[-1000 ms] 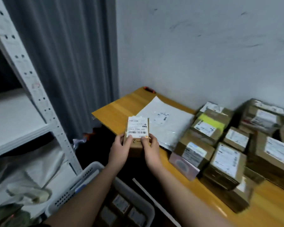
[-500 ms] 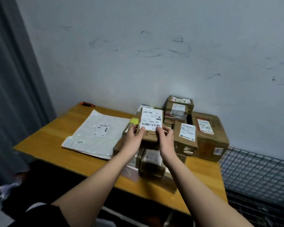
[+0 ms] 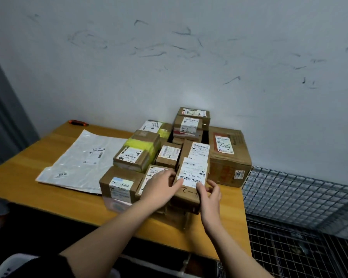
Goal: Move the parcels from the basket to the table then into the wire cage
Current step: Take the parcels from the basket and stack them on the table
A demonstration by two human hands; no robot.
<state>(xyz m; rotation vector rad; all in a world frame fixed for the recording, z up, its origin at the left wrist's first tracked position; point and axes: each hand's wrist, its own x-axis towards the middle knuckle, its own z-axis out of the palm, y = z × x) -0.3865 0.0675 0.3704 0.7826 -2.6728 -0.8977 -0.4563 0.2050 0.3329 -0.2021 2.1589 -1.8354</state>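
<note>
Both hands, left hand (image 3: 162,187) and right hand (image 3: 210,194), clasp the small parcel (image 3: 191,183), its long axis pointing wallward over the table (image 3: 48,189).

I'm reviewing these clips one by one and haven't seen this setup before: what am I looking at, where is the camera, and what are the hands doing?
There is no machine here. A camera worn on a person's head looks down at their two bare hands. The left hand and right hand grip a small cardboard parcel with a white barcode label, at a pile of parcels on a wooden table. A flat grey mailer bag lies to the left, a large box behind on the right. The wire cage stands right of the table.
</note>
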